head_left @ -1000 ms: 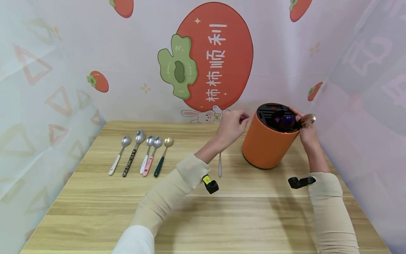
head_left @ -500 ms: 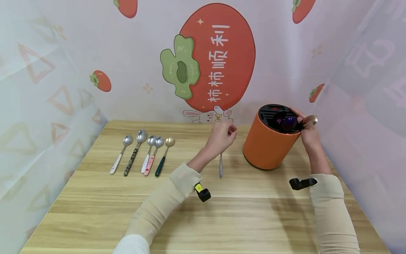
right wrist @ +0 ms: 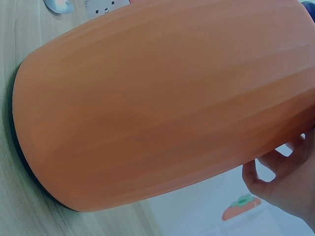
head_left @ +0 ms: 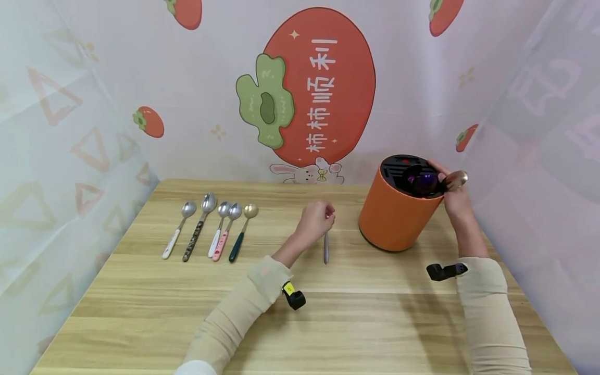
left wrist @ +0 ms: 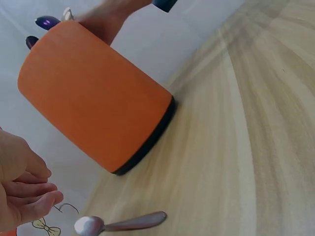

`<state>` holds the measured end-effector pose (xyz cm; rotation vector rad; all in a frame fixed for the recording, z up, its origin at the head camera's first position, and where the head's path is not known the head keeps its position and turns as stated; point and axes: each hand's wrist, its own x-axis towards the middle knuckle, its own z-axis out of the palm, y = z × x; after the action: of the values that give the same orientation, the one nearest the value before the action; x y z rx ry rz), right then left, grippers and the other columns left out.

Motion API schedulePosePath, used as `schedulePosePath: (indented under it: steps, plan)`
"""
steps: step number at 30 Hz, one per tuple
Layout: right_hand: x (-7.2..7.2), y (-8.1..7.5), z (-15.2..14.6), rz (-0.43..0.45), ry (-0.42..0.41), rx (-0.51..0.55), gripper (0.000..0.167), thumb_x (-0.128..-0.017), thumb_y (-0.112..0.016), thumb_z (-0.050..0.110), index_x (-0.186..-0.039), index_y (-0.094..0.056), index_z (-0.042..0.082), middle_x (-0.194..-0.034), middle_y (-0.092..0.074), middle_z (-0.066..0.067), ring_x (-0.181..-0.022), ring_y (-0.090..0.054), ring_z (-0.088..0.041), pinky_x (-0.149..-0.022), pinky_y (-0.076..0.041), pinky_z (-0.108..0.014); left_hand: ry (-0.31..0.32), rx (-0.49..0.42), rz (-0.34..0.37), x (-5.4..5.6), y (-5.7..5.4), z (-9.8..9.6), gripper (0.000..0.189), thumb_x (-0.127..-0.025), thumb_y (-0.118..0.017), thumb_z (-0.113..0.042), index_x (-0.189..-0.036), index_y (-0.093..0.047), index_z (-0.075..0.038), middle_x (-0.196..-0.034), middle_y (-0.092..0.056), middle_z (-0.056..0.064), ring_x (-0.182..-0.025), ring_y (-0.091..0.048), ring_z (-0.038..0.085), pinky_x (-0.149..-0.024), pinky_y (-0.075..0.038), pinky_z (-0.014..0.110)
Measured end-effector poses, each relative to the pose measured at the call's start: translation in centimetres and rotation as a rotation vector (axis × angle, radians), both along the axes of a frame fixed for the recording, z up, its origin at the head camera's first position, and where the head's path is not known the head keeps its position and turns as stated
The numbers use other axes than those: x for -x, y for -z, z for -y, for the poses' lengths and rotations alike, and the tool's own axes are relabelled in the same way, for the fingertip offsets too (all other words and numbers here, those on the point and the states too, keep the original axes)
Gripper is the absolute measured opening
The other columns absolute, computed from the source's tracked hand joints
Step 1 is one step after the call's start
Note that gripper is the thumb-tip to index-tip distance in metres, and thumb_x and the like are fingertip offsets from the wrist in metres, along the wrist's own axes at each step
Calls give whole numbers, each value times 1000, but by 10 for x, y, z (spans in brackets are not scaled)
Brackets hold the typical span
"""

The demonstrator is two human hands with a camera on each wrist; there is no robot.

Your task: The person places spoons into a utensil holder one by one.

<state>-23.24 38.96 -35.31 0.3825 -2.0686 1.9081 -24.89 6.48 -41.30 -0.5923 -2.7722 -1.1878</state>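
My left hand (head_left: 315,225) is over the table with loosely bent fingers and nothing in them. Just below it lies a small metal spoon (head_left: 326,250), its bowl hidden by the hand in the head view; the left wrist view shows the spoon (left wrist: 135,222) whole, apart from the fingers. My right hand (head_left: 455,200) holds an orange utensil holder (head_left: 396,219) by its right side near the rim. Out of the holder's slotted black top (head_left: 391,172) rise a purple spoon (head_left: 424,182), a dark spoon (head_left: 412,172) and a copper-coloured spoon (head_left: 454,180).
Several spoons lie side by side at the table's left: one with a white handle (head_left: 171,244), one dark-patterned (head_left: 192,242), a white and pink pair (head_left: 220,245), and a gold one with a green handle (head_left: 236,247). Printed cloth walls (head_left: 187,78) enclose the wooden table (head_left: 356,323).
My left hand has drawn back from beside the holder, moving left and down towards the small metal spoon. The right hand and the holder have stayed in place.
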Motion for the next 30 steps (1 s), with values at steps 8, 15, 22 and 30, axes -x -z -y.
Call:
schedulePosePath:
  steps: [8,15,22,30]
  plan:
    - [0,-1,0,-9,25,-26,51,-106,-44,26,-147,-43,-4,-133,-56,12,-121,-48,3,-98,-36,-8,-3,76,28,1,18,1,8,-89,-70,-4,-93,-73,2,-83,-72,9,-67,-64,12,-54,-48,15]
    - [1,-1,1,-13,15,-14,51,-106,-45,26,-147,-43,-5,-129,-58,14,-118,-50,4,-97,-38,-8,-21,173,55,1,33,1,21,-89,-72,-8,-70,-63,-6,-62,-55,-1,-52,-49,7,-45,-38,15]
    - [2,0,1,-9,33,-13,54,-106,-44,26,-147,-39,-9,-131,-56,13,-122,-47,2,-99,-36,-9,-33,230,69,1,41,-3,36,-89,-70,-7,-62,-47,-13,-53,-42,-3,-45,-45,7,-40,-35,16]
    - [1,0,-1,14,22,-27,52,-106,-45,28,-148,-42,-3,-130,-57,14,-118,-50,5,-95,-38,-7,-64,292,97,2,45,-8,23,-88,-66,-2,-69,-53,-9,-66,-52,4,-52,-50,12,-43,-39,19]
